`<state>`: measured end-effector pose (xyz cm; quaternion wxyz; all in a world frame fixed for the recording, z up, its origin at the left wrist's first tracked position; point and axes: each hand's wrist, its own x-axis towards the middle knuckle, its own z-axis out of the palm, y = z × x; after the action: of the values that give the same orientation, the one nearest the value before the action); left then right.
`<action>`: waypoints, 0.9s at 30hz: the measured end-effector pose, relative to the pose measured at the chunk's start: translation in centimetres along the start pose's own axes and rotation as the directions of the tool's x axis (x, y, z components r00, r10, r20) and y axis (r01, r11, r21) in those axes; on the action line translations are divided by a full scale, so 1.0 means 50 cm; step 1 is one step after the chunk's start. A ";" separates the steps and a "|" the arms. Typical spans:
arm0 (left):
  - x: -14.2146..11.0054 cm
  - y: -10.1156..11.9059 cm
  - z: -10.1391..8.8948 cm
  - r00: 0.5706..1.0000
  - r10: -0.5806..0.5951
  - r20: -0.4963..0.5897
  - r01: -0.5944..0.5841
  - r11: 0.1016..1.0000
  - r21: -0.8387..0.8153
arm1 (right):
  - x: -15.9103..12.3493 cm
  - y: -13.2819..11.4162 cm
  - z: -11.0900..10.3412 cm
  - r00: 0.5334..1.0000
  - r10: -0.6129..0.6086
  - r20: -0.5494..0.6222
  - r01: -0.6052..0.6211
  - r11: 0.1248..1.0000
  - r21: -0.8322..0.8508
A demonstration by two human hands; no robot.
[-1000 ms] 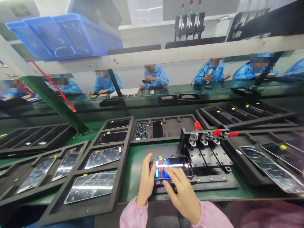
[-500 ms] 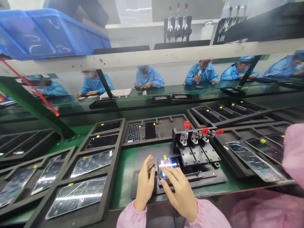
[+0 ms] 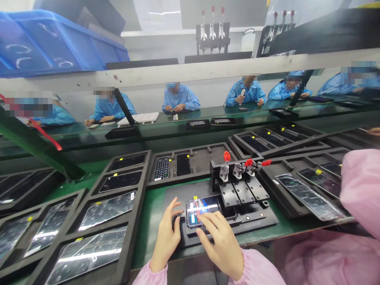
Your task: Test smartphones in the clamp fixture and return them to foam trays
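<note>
A lit phone screen (image 3: 194,208) with a yellow tab at its top edge lies face up in a black test fixture (image 3: 255,223). My right hand (image 3: 224,243) is over the screen from the front right, fingers extended, with a fingertip at the glass; whether it presses cannot be made out. To the left of the screen, my left hand (image 3: 168,233) is held with fingers apart and nothing in it. Behind the screen, toggle clamps with red handles (image 3: 227,156) stand on the fixture above black metal plates (image 3: 230,194).
Foam trays with phone screens flank the fixture: a left tray (image 3: 137,221), a back tray (image 3: 204,152) and a right tray (image 3: 285,208). A pink sleeve (image 3: 360,190) of a person is close at right. Across the bench, several people in blue sit working.
The view has shifted, so the bench appears further left. The lit display now shows a different picture, with white boxes. My right fingertips remain over the screen; my left hand stays beside it.
</note>
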<state>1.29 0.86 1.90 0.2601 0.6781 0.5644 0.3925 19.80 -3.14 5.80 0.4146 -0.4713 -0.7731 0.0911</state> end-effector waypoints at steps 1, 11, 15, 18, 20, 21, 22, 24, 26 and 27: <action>-0.001 -0.001 -0.003 1.000 0.009 -0.018 -0.009 1.000 0.025 | -0.001 0.000 0.001 1.000 0.000 0.001 0.000 1.000 -0.002; -0.065 0.090 0.045 0.975 0.199 0.103 -0.201 0.979 0.013 | 0.013 -0.008 -0.019 0.999 0.035 0.037 -0.039 0.993 0.115; -0.066 0.122 0.076 0.997 0.016 -0.080 -0.019 0.999 -0.033 | 0.002 -0.013 -0.026 0.994 0.072 0.088 -0.086 0.981 0.175; -0.058 0.134 0.081 0.982 -0.056 -0.181 0.045 0.997 -0.066 | 0.011 -0.007 -0.042 0.998 0.021 0.063 -0.030 0.989 0.145; -0.054 0.137 0.077 0.966 -0.079 -0.245 0.063 0.995 -0.074 | 0.048 0.003 -0.069 0.994 -0.088 -0.071 0.093 0.993 0.075; -0.053 0.137 0.074 0.957 -0.086 -0.275 0.070 0.995 -0.067 | 0.078 0.010 -0.089 0.975 -0.154 -0.160 0.157 0.988 0.006; -0.052 0.136 0.071 0.950 -0.090 -0.298 0.078 0.996 -0.053 | 0.116 0.017 -0.110 0.952 -0.194 -0.237 0.178 0.980 -0.088; -0.051 0.130 0.064 0.946 -0.093 -0.312 0.092 0.996 -0.018 | 0.200 0.033 -0.154 0.943 -0.217 -0.252 0.116 0.925 -0.361; -0.051 0.120 0.059 0.953 -0.097 -0.287 0.102 0.995 0.002 | 0.273 0.049 -0.188 0.975 -0.193 -0.111 0.093 0.806 -0.584; -0.051 0.115 0.057 0.958 -0.098 -0.270 0.104 0.995 0.006 | 0.296 0.054 -0.199 0.984 -0.180 -0.004 0.136 0.757 -0.639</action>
<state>6.73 -2.67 4.27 0.1939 0.5914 0.6323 0.4614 25.64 7.73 18.95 0.2619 -0.5195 -0.7811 -0.2267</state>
